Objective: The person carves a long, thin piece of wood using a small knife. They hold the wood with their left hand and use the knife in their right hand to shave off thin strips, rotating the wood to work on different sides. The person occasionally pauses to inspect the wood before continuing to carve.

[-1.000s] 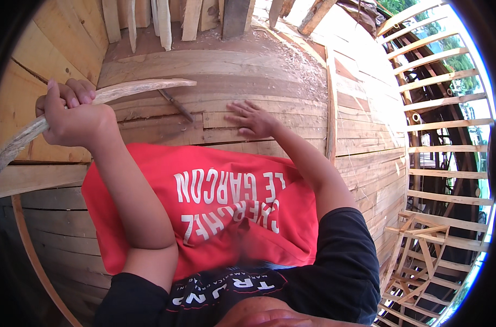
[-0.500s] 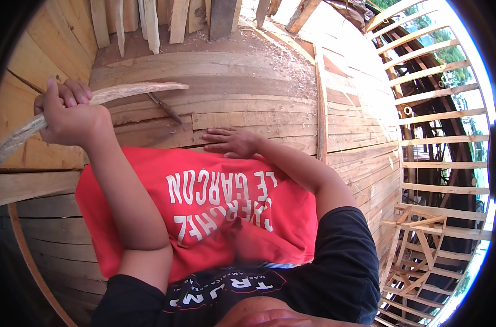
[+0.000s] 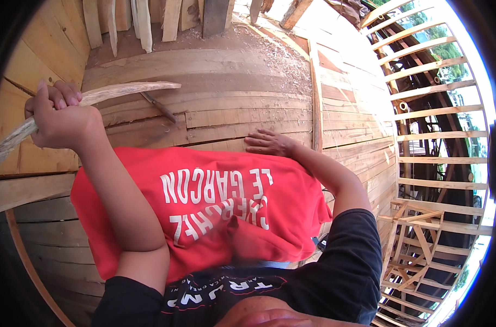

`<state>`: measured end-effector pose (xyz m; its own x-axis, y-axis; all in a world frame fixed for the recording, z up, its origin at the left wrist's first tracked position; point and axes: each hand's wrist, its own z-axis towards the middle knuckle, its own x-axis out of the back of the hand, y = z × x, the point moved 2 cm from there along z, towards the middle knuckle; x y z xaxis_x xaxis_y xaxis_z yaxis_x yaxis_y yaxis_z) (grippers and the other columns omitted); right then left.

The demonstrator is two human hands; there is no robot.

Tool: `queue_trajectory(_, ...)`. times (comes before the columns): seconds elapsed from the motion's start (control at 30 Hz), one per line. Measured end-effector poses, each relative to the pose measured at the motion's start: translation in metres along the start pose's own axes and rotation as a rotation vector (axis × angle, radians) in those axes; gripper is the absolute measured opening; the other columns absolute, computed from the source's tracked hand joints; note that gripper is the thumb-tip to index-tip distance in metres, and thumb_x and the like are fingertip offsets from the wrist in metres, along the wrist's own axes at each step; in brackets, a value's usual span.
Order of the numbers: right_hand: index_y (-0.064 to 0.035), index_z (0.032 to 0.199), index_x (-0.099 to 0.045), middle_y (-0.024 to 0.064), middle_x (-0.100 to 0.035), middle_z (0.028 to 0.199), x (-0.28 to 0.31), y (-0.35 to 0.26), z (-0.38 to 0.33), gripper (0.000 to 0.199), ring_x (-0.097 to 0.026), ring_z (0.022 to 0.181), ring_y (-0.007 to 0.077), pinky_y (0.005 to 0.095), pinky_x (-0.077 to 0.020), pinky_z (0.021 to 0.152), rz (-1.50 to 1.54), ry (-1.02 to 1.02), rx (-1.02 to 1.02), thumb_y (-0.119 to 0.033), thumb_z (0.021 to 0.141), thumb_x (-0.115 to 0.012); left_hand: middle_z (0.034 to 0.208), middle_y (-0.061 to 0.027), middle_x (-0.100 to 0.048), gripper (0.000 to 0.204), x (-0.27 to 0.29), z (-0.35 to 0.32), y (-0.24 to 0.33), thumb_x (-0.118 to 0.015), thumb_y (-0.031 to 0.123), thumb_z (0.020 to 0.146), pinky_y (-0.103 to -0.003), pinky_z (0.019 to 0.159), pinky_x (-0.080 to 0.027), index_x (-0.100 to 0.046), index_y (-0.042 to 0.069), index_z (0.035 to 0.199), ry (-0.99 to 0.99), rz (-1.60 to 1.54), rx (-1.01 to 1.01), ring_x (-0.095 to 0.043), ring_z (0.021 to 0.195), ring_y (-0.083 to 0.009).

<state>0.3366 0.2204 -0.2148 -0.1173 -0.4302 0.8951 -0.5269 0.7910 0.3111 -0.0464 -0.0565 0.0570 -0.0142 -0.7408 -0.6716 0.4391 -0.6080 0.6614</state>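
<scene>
Underfoot, the curved plank surface (image 3: pixel 231 117) ran in long pale boards, bending away like the inside of a wooden hull; sawdust and shavings (image 3: pixel 275 52) lay scattered over its upper stretch; a row of short upright timber offcuts (image 3: pixel 150 19) stood along the top edge. The left hand (image 3: pixel 60 117) was closed in a full fist round a long curved strip of weathered wood (image 3: pixel 125 90), which arched from the lower left, through the grip, and out over the planks to the right; just beyond its tip lay a dark metal tool (image 3: pixel 160 108), flat on the boards. The right hand (image 3: pixel 270 143) rested open and palm-down on the planking, fingers spread, holding nothing, beside a raised wooden batten (image 3: pixel 315 98) that ran up the surface. A red printed shirt (image 3: pixel 204 201) hung between the two arms; to the right, an open framework of ribs and slats (image 3: pixel 438 131) let in daylight and green foliage.
</scene>
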Motion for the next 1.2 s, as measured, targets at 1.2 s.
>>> queue_trajectory(1.2,-0.0133,0.156,-0.022,0.0216,-0.02,0.16,-0.027,0.141,0.077,0.075,-0.018,0.149,0.0387,0.0638,-0.0134,0.116,0.489,-0.288,-1.325,-0.059,0.099,-0.036,0.05,0.0013,-0.029,0.042,-0.005,0.003,-0.002,-0.058,0.001,0.088,-0.026,0.044,-0.026,-0.03,0.016,0.059,-0.094,-0.022,0.019,-0.028,0.043,-0.011)
